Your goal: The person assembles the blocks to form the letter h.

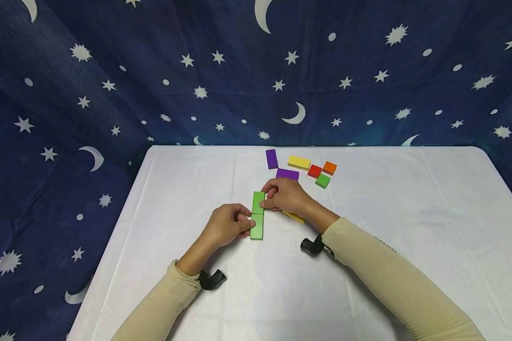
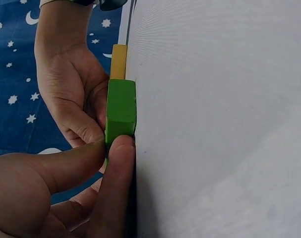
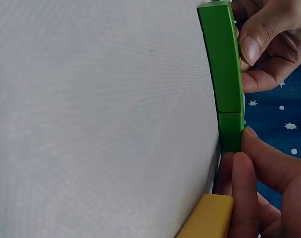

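Note:
Two green blocks lie end to end in a line on the white table, touching, the near one (image 1: 257,227) slightly longer-looking than the far one (image 1: 257,202). My left hand (image 1: 225,225) holds the near green block from its left side, thumb at its upper edge and fingers curled beside it. From the right, my right hand (image 1: 287,195) pinches the far green block near its far end. A yellow block (image 1: 294,217) lies partly hidden under the right hand; it also shows in the right wrist view as a yellow block (image 3: 210,215) beside the fingers.
Behind the right hand lie a purple block (image 1: 288,174), another purple block (image 1: 271,159) and a yellow block (image 1: 299,162). To their right sit small red (image 1: 314,171), orange (image 1: 329,168) and green (image 1: 323,180) blocks. A starry blue cloth (image 1: 239,85) hangs behind the table.

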The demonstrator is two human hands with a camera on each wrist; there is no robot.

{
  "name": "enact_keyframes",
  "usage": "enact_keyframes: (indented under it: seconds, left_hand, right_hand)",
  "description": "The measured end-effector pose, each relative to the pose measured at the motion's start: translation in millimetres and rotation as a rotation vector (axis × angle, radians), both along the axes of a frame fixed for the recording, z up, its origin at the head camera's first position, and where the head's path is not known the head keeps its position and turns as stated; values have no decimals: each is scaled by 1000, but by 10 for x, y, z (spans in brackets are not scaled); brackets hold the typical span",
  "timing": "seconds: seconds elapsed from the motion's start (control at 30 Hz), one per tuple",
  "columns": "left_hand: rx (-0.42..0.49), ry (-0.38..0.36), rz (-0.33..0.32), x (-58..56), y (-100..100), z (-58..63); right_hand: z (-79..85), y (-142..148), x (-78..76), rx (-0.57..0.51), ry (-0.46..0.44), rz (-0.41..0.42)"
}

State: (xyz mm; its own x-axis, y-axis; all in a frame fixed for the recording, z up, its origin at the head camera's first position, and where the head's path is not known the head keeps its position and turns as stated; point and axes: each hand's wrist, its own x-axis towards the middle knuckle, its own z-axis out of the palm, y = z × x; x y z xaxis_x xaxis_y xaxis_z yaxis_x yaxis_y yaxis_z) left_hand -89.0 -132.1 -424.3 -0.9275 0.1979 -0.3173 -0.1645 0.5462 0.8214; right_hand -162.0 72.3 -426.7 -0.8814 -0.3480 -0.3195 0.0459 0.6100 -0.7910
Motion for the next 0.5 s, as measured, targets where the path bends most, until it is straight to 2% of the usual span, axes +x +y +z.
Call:
enact_keyframes:
  seconds: [0.5]
  left_hand:
    - [2,5,-2,-4,-5,-8]
  right_hand:
    - [8,6,9,21,21,14]
